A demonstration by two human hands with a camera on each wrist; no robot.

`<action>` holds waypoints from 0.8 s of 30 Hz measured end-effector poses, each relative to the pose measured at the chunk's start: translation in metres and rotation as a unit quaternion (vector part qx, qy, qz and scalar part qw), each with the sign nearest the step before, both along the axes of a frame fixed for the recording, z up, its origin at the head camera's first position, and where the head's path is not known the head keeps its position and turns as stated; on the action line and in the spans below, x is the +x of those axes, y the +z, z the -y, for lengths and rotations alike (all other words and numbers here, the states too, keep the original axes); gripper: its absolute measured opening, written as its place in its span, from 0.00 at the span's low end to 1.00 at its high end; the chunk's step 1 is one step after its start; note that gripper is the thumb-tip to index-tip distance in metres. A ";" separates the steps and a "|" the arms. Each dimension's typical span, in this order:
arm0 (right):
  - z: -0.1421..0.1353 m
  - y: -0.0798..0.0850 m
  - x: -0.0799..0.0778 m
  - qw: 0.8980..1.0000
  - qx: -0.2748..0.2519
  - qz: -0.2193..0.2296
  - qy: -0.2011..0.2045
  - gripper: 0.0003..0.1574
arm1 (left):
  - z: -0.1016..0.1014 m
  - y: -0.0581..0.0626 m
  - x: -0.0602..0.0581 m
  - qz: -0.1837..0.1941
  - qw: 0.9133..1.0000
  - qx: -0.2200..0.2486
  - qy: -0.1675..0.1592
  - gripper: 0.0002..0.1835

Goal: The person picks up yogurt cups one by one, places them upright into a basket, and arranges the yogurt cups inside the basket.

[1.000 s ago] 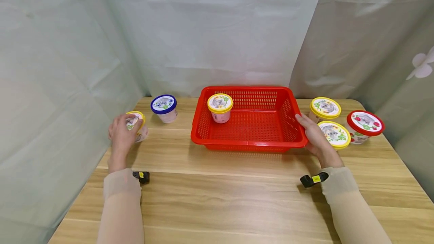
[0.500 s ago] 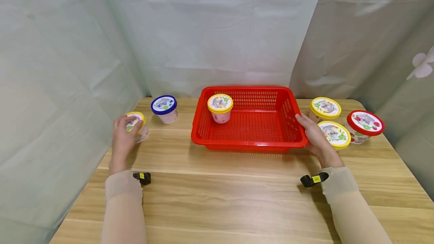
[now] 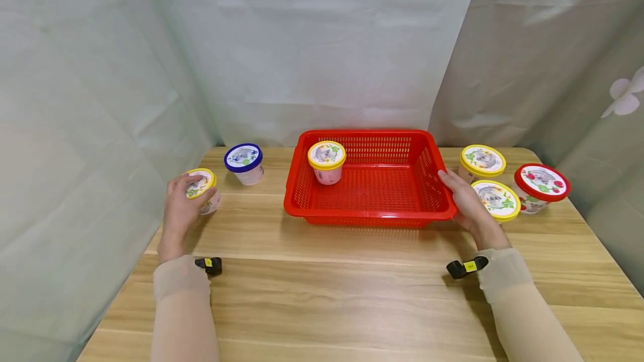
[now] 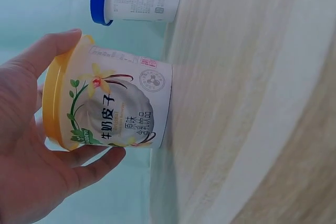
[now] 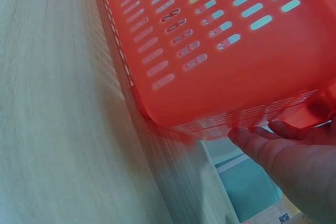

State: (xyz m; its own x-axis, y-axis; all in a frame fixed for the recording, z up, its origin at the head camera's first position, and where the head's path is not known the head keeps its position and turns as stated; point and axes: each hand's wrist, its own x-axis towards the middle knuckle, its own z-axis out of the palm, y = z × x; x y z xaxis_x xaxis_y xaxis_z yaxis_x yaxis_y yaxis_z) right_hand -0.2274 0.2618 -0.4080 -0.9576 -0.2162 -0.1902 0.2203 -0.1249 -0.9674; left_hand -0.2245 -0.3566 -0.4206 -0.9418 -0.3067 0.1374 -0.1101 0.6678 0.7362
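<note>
My left hand (image 3: 181, 208) holds a white paper cup with a yellow lid (image 3: 208, 201) that stands upright at the table's left. In the left wrist view the thumb lies at the rim of the yellow lid (image 4: 55, 98) and the fingers are on the opposite side; vanilla flowers are printed on the cup (image 4: 126, 98). My right hand (image 3: 470, 205) grips the right rim of a red plastic basket (image 3: 369, 214), thumb over the edge and fingers beneath, as the right wrist view of the basket wall (image 5: 226, 77) shows. Another yellow-lidded cup (image 3: 327, 161) stands inside the basket, at its left.
Behind the left hand stands a blue-lidded cup (image 3: 245, 162). Right of the basket are two yellow-lidded cups (image 3: 482, 160) and a red-lidded cup (image 3: 540, 186), close to my right hand. Pale curtains (image 3: 327, 43) hang behind the wooden table (image 3: 327, 295) and on both sides.
My left hand has shifted very slightly at the yellow-lidded cup, which stays in place. The right hand and the basket look unmoved.
</note>
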 end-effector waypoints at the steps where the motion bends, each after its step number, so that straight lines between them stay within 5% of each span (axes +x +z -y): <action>1: 0.000 0.000 0.000 1.000 0.000 -0.001 0.000 0.46 | 0.000 0.000 0.000 0.001 1.000 -0.001 0.000 0.33; 24: -0.001 0.000 -0.001 1.000 0.016 0.011 -0.004 0.47 | -0.002 -0.002 -0.001 -0.032 0.999 -0.018 0.004 0.31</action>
State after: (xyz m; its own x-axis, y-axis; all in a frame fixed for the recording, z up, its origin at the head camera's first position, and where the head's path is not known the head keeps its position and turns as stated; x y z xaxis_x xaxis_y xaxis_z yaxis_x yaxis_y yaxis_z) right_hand -0.2287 0.2625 -0.4079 -0.9550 -0.2014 -0.2175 0.2403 -0.0964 -0.9659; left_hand -0.2260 -0.3541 -0.4221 -0.9280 -0.3086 0.2088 -0.0689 0.6928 0.7178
